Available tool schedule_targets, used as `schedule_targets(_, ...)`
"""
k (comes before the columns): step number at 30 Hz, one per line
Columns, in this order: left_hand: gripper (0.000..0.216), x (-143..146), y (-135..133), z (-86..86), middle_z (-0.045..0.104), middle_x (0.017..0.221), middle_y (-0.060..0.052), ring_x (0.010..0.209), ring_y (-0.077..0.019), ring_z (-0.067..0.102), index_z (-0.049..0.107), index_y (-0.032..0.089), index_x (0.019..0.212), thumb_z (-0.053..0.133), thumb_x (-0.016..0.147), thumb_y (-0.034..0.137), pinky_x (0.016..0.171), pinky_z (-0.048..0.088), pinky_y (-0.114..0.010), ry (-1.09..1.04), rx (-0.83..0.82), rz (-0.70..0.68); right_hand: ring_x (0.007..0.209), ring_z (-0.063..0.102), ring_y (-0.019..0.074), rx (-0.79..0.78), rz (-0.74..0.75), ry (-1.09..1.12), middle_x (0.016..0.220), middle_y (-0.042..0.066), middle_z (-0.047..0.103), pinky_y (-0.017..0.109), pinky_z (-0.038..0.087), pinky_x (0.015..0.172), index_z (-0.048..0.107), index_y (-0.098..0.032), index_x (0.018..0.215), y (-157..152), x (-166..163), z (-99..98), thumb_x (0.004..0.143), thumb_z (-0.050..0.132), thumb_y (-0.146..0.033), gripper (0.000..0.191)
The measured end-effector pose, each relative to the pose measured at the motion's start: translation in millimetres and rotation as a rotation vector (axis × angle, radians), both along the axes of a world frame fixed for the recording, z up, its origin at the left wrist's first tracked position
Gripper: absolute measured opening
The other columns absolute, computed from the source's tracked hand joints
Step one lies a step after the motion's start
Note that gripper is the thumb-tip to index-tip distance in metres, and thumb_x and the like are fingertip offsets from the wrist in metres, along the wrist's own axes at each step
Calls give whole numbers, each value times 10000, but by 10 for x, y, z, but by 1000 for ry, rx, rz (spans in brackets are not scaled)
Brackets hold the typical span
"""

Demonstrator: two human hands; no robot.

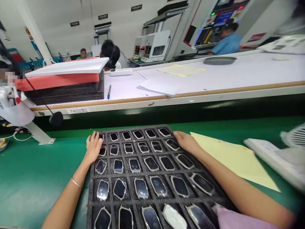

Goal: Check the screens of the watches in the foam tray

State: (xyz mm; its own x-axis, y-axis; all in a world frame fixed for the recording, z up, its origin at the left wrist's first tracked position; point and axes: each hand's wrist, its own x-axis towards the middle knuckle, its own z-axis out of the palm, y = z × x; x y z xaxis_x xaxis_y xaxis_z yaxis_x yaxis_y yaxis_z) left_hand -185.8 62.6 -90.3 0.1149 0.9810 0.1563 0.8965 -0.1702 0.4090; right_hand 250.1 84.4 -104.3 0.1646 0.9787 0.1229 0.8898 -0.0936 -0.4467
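Note:
A black foam tray (130,176) lies on the green conveyor belt in front of me, its pockets holding several dark glass watch faces with metal rims (140,187). My left hand (93,147) rests on the tray's far left corner, fingers curled over its edge. My right hand (187,142) grips the tray's far right edge, fingers closed on it. A thin bracelet sits on my left wrist.
A yellow paper sheet (238,159) lies right of the tray, with a white fan (283,152) beyond it. A white lamp stand (35,133) is at left. Behind the belt, a white bench carries stacked black trays (64,90), a pen, papers. Other people work further back.

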Motion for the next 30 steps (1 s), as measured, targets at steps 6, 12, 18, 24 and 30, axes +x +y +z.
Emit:
schedule_targets(6,676,-2,-158,-100,124,1612,-168,1487,-249,99,148,160,1543,149,981,535,1186,198,-503,-270,-38,38,1058,662,270,-37,9,2,1092,157,717,372,510,916,702,-152,1028,-33,23,45,977,317,-214,393)
schedule_targets(12,747,-27,-238,-66,152,1604,-173,1472,-294,174,344,124,1484,211,941,620,1175,245,-480,-299,-51,70,1019,626,196,-35,55,-47,1208,87,619,396,533,885,622,-204,1145,-167,-10,63,970,538,-328,230)
schedule_targets(18,714,-25,-221,79,389,1533,-120,1418,-240,361,431,148,1431,75,959,549,1144,335,-400,-195,-49,162,996,633,208,-102,118,-170,1134,106,641,384,528,865,651,-184,1081,-209,45,156,974,520,-272,190)
schedule_targets(24,465,5,-5,419,637,1130,-176,1211,-378,509,695,161,970,513,804,555,1033,396,-483,-1,-86,310,1141,548,397,-30,221,-283,1188,229,576,562,354,933,644,-139,1163,-62,-332,831,944,492,-246,287)
schedule_targets(30,232,232,54,493,623,1004,-168,1155,-416,501,633,176,748,714,670,379,967,387,-507,-19,-146,344,1087,601,296,-98,810,-189,1116,132,647,445,393,904,701,-213,1075,-11,-1616,1012,926,539,-273,228)
